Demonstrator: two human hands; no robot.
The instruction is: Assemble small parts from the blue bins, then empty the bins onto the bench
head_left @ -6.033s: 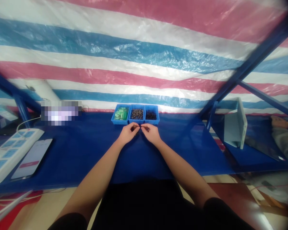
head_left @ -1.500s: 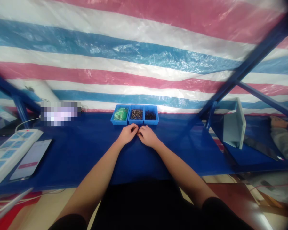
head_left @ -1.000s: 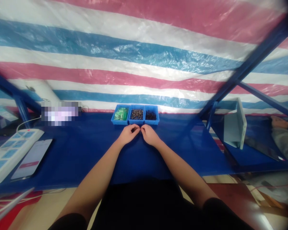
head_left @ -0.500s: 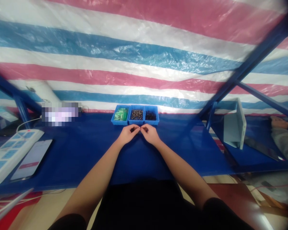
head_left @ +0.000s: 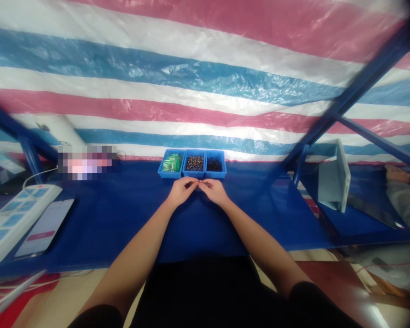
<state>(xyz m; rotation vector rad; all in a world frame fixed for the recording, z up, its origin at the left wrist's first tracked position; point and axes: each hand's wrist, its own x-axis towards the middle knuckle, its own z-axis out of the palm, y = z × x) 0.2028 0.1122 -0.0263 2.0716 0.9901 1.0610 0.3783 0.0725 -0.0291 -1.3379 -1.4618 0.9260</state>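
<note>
My left hand (head_left: 182,191) and my right hand (head_left: 214,190) meet fingertip to fingertip just in front of three small bins. Both are closed in a pinch around something too small to make out. Behind them, the left blue bin (head_left: 170,175) holds green pieces (head_left: 172,162). Small brass-and-dark parts (head_left: 195,163) fill the middle bin (head_left: 193,174), and black parts (head_left: 214,164) lie in the right bin (head_left: 216,175).
A white power strip (head_left: 18,218) and a phone (head_left: 45,228) lie at the left of the blue table (head_left: 123,228). On the right stands a grey tablet-like panel (head_left: 333,177) near a blue frame post (head_left: 300,166). Another person's hand and sleeve (head_left: 403,196) show at far right.
Both hands stay in the same place, fingertips together. Only the fingers of the right hand shift slightly around the pinched spot.
</note>
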